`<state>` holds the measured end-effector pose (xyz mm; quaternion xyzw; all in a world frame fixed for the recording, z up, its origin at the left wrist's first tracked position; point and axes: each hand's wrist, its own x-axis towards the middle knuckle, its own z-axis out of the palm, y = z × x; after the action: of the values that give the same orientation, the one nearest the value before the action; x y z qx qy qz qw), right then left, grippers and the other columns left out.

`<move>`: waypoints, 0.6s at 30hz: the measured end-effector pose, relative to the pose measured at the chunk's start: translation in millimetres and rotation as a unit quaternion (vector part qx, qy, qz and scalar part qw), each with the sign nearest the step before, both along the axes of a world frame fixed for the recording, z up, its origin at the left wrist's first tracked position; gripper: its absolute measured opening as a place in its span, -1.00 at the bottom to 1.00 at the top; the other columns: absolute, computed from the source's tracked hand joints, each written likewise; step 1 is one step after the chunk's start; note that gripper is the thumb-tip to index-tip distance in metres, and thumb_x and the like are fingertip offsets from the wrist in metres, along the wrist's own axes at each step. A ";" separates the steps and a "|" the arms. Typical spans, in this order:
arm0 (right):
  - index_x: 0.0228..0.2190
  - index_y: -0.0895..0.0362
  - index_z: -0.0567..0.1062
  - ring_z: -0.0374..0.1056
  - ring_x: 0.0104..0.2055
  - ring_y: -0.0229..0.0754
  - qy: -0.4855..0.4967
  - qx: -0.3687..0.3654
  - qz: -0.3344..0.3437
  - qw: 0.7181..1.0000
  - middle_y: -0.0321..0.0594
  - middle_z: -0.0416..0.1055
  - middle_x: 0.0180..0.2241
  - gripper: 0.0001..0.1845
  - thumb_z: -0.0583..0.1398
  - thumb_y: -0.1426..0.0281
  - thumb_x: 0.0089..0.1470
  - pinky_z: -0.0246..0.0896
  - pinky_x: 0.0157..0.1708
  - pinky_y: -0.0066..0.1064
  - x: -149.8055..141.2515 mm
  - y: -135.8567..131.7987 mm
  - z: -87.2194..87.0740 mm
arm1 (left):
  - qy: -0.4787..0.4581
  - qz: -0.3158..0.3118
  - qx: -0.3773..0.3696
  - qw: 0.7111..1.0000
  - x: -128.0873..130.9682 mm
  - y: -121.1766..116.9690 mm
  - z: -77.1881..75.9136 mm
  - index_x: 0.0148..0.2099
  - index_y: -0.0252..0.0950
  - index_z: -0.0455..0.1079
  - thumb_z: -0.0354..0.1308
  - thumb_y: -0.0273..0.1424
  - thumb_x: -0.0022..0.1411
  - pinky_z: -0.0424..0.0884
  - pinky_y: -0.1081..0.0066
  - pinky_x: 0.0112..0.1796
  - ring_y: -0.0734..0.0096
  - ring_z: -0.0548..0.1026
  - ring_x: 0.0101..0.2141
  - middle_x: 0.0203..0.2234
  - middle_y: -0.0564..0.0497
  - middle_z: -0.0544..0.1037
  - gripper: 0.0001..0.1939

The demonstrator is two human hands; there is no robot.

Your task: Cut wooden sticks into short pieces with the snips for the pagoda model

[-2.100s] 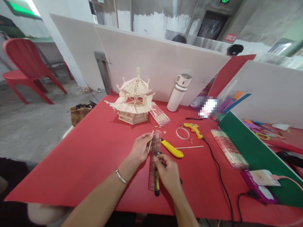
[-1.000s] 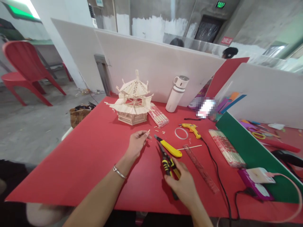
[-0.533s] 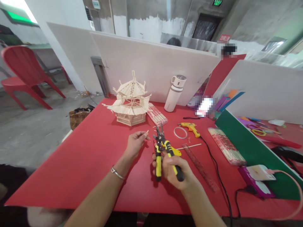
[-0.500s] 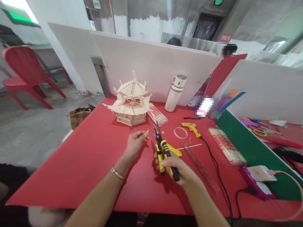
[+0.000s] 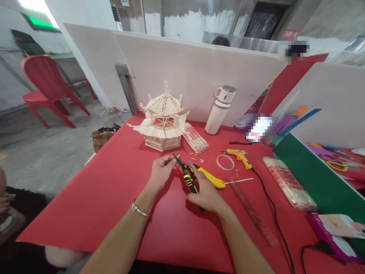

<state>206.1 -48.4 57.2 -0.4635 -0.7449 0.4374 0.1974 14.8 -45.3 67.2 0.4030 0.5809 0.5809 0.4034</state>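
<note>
My left hand (image 5: 163, 169) pinches a short piece of pale wooden stick (image 5: 178, 156) between thumb and fingertips. Wrapped round the yellow and black handles of a pair of pliers (image 5: 188, 178) is my right hand (image 5: 207, 192). The jaws of the pliers are at the stick, beside my left fingertips; whether they touch it I cannot tell. Behind both hands stands a pagoda model (image 5: 163, 131) built of wooden sticks. Several small cut stick bits (image 5: 196, 157) lie just past the pliers. A yellow utility knife (image 5: 212, 179) rests right beside my right hand.
On the red table (image 5: 94, 201) lie a yellow glue gun (image 5: 239, 156), a clear ring (image 5: 225, 162), a ruler (image 5: 252, 213) and packs of sticks (image 5: 288, 182). A white bottle (image 5: 219, 114) stands by the white partition (image 5: 176, 61). A person's hand (image 5: 4, 207) shows at far left.
The pliers have swung left and down, their jaws now at the stick in my left hand. More small stick bits lie on the table. The view has shifted slightly.
</note>
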 end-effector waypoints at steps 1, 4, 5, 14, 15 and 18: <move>0.37 0.07 0.04 0.26 0.13 0.08 0.000 0.005 0.001 1.000 -0.03 0.30 0.13 0.11 0.25 0.46 -0.24 0.13 0.16 -0.08 1.1 0.2 0.8 | 0.015 -0.006 0.000 1.000 -0.6 0.2 0.4 -0.50 -0.33 0.50 0.25 -0.26 0.03 0.19 0.50 -0.54 0.52 0.31 -0.60 -0.64 0.03 0.49 -0.77; 0.37 0.07 0.04 0.22 0.18 0.08 0.003 0.015 0.006 1.000 -0.02 0.29 0.14 0.11 0.24 0.48 -0.24 0.09 0.19 -0.05 4.7 -0.2 4.0 | 0.050 -0.025 0.006 0.998 -1.9 0.8 1.5 -0.53 -0.33 0.49 0.24 -0.31 0.02 0.27 0.48 -0.47 0.48 0.38 -0.55 -0.60 0.00 0.54 -0.80; 0.37 0.07 0.03 0.22 0.18 0.08 0.003 0.017 0.008 1.000 -0.03 0.30 0.13 0.11 0.23 0.48 -0.24 0.08 0.20 -0.05 5.8 -0.8 4.9 | 0.056 -0.031 0.008 0.998 -2.3 0.7 1.9 -0.53 -0.32 0.50 0.23 -0.31 0.02 0.27 0.48 -0.47 0.47 0.39 -0.54 -0.61 0.00 0.53 -0.81; 0.38 0.05 0.02 0.20 0.21 0.08 0.029 0.018 0.021 0.999 -0.03 0.29 0.14 0.13 0.23 0.49 -0.24 0.06 0.22 -0.03 10.1 -4.9 5.7 | 0.054 -0.089 0.009 0.995 -4.6 -4.1 13.5 -0.51 -0.32 0.51 0.26 -0.25 0.04 0.10 0.50 -0.57 0.55 0.23 -0.64 -0.73 0.07 0.37 -0.76; 0.38 0.05 0.01 0.20 0.20 0.07 0.034 0.021 0.022 0.999 -0.04 0.29 0.14 0.13 0.23 0.49 -0.24 0.06 0.22 -0.04 10.1 -4.7 5.3 | 0.055 -0.093 0.010 0.994 -5.0 -4.4 14.2 -0.51 -0.32 0.51 0.27 -0.24 0.04 0.09 0.50 -0.57 0.57 0.21 -0.65 -0.74 0.08 0.37 -0.75; 0.38 0.05 0.01 0.18 0.23 0.07 0.040 0.022 0.024 0.999 -0.03 0.26 0.17 0.13 0.23 0.49 -0.24 0.04 0.24 -0.05 10.3 -4.3 3.9 | 0.063 -0.108 0.009 0.992 -6.9 -4.4 13.7 -0.49 -0.33 0.53 0.28 -0.22 0.04 0.07 0.51 -0.58 0.59 0.16 -0.66 -0.73 0.08 0.38 -0.75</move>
<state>216.5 -52.7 61.1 -0.4237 -0.7566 0.4436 0.2263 7.8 -49.8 80.9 0.5030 0.5528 0.5127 0.4225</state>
